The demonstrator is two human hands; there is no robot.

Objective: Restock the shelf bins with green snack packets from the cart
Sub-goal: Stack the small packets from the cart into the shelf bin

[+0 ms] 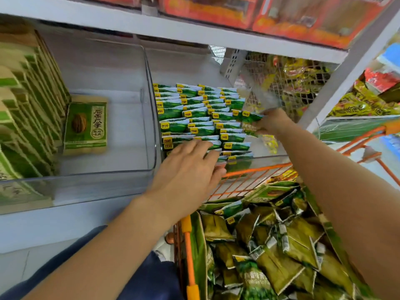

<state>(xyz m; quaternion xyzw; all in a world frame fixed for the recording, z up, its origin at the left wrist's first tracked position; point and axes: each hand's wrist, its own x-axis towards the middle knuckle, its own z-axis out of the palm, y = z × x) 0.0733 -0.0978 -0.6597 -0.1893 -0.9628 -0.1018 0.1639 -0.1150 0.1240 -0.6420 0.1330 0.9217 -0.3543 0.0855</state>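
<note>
- Shop shelving (pixel 173 31) of pale metal fills our view, with red boxes (pixel 249 9) on the level above and a wire mesh divider (pixel 287 83) to the right.
- Below right stands our orange cart (pixel 188 256), heaped with loose green snack packets (pixel 281 256) lying every way.
- On the shelf sit two clear plastic bins: the left bin (pixel 149 105) holds tall green and tan seed bags (pixel 85 124), one lying flat; the right bin (pixel 268 158) holds neat rows of small green packets (pixel 194 118), standing on edge and overlapping.
- Our left hand (pixel 188 169) lies with fingers straight and spread, pressing on the front rows.
- Our right hand (pixel 275 124) pinches one packet (pixel 249 122) at the right edge of the rows, fingers curled round it.
- We judge these packets light, soft and crinkly, with slick film that slides easily; a row may topple if not steadied.
- Holding one by its flat sealed edge looks safest, since squeezing the middle could crush what is inside.
</note>
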